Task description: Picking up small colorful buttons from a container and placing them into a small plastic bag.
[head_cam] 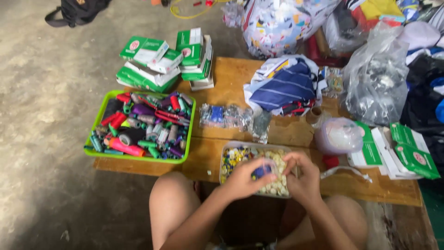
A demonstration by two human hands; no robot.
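- Head view: green-and-white flat boxes stacked at the far left corner of a low wooden table; second, taller stack of the same boxes just beside them.
- More green-and-white boxes lie at the right edge, each with a round red-and-white mark.
- Green plastic tray at left, full of mixed thread spools.
- Small clear bags mid-table; folded striped cloth behind them; grey plastic sack at right; pale lidded tub near it.
- Clear container of buttons sits at the near edge, between the person's knees.
- Left hand over the container, fingers curled around a small blue item, likely a little bag; too blurred to tell.
- Right hand touching the same item from the right, fingers bent and pinching at it.
- Both forearms angle inward, hands meeting over the buttons.
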